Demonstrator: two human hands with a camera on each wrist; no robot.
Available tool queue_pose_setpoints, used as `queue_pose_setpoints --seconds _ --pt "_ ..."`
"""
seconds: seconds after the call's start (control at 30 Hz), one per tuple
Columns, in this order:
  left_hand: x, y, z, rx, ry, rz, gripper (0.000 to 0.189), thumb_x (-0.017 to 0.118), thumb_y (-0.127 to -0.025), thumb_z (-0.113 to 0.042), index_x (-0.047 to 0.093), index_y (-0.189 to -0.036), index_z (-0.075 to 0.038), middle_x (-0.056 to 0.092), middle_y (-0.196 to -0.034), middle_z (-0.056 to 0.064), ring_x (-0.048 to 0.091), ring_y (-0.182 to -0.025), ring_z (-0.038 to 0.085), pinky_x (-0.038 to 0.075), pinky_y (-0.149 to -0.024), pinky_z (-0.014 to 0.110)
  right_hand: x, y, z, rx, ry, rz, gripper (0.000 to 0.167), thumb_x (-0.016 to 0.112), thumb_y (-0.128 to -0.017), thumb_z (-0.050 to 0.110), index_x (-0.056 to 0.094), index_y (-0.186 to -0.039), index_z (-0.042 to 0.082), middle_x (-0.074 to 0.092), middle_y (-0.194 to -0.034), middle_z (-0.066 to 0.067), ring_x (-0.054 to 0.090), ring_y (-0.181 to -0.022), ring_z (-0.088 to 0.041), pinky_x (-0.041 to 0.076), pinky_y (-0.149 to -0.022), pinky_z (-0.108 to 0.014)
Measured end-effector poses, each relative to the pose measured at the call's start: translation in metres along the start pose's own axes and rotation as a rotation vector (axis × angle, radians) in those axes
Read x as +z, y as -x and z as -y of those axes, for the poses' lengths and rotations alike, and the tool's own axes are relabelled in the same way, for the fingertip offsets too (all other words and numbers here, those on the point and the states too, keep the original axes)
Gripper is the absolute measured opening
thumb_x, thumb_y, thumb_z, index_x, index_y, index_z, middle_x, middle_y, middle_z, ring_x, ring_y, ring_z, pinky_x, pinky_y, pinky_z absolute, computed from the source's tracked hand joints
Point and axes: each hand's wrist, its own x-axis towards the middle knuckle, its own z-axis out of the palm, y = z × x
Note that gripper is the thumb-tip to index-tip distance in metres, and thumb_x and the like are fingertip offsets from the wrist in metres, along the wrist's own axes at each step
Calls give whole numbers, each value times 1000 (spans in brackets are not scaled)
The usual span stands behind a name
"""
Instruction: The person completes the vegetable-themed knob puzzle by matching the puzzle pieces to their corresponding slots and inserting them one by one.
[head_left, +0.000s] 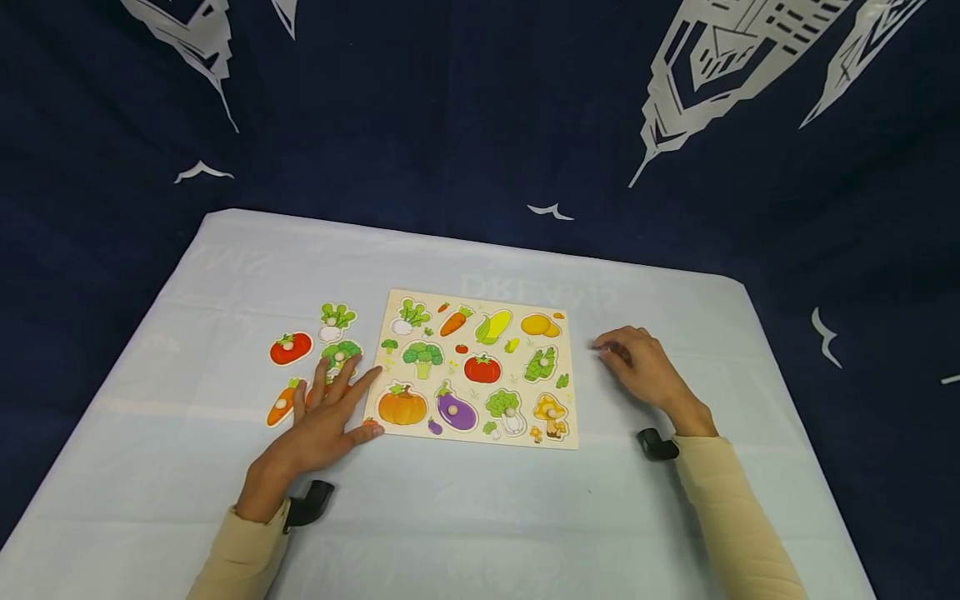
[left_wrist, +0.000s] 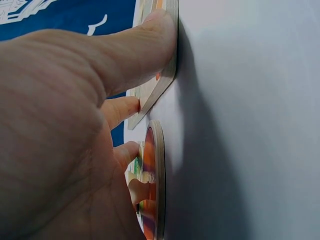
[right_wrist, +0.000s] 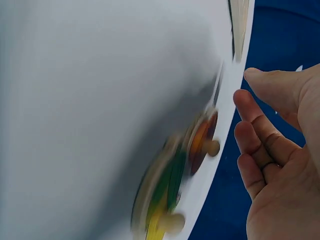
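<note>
A wooden vegetable knob puzzle board point(head_left: 512, 377) lies flat near the middle of the white surface point(head_left: 480, 517). Four pieces with knobs sit in it: the eggplant point(head_left: 463, 417), the leafy cabbage point(head_left: 504, 405), the mushroom point(head_left: 550, 406) and a green asparagus-like piece point(head_left: 538, 365). The other seven pictures, among them the corn picture point(head_left: 493, 327), the potato picture point(head_left: 540, 325) and the pumpkin picture point(head_left: 402, 406), show no knob, so I judge those places unfilled and somewhat over half the set out. Whether pieces are going in or coming out cannot be told.

Left of the board lie the loose radish point(head_left: 330, 332), tomato point(head_left: 291, 348), broccoli point(head_left: 345, 350) and carrot point(head_left: 281, 405), with an orange piece point(left_wrist: 149, 150) partly under the fingers. The left hand point(head_left: 318, 433) is spread and grasps nothing, its thumb over the board's left edge.

The right hand point(head_left: 645, 367), well apart from the board's right edge, has loosely bent fingers and looks released. The right wrist view shows a blurred green-and-yellow piece point(right_wrist: 162, 192) and an orange-brown piece point(right_wrist: 200, 142) close to it, probably corn and potato.

Open room lies before the board and behind it; the left edge is crowded by pieces and hand.
</note>
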Motion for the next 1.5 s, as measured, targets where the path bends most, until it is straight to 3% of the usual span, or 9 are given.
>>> queue_pose_setpoints --seconds 0.07,0.27,0.47,0.6,0.9,1.2,1.5 --pt "0 0 -1 0 -2 -1 82 74 -90 -29 29 -158 -16 4 -168 16 -18 -149 49 -14 -109 73 -3 2 -5 -12 5 -7 17 65 -97 7 71 -113 6 68 -108 -12 52 -90 -26 41 -79 -40" --pt "-1 -2 -1 -6 -6 -4 82 73 -90 -29 29 -158 -16 4 -168 16 -18 -149 49 -14 -109 73 -13 5 -21 -55 0 3 12 67 -95 5 72 -106 5 68 -109 -13 56 -98 -30 42 -87 -46" --pt "0 -2 0 3 -1 -18 83 75 -89 -27 30 -157 -15 4 -168 17 -18 -149 50 -14 -109 73 -17 6 -35 -53 -31 47 10 66 -95 2 70 -103 6 68 -113 -14 57 -108 -33 43 -93 -52" --pt "0 -1 0 7 6 -25 84 75 -88 -27 30 -157 -14 5 -168 17 -18 -149 50 -14 -110 73 -17 4 -41 -41 -36 67 14 66 -93 -3 70 -104 5 68 -112 -15 57 -106 -33 43 -92 -51" --pt "-2 0 0 20 3 -18 80 72 -91 -30 30 -157 -15 5 -168 17 -19 -149 49 -14 -109 73 -21 2 -44 -7 16 92 18 64 -98 8 69 -114 3 69 -114 -18 58 -107 -35 44 -95 -54" --pt "0 1 0 21 2 -18 80 72 -91 -29 30 -157 -15 5 -168 17 -18 -149 50 -13 -109 74 -18 4 -41 -34 17 82 18 64 -94 -4 71 -108 5 70 -108 -15 58 -106 -33 44 -94 -52" --pt "1 2 0 26 11 -17 80 72 -91 -30 30 -157 -15 5 -168 18 -17 -149 51 -14 -109 74 -16 -1 -37 -52 18 79 17 64 -94 -5 72 -106 4 70 -109 -15 59 -106 -33 45 -95 -53"
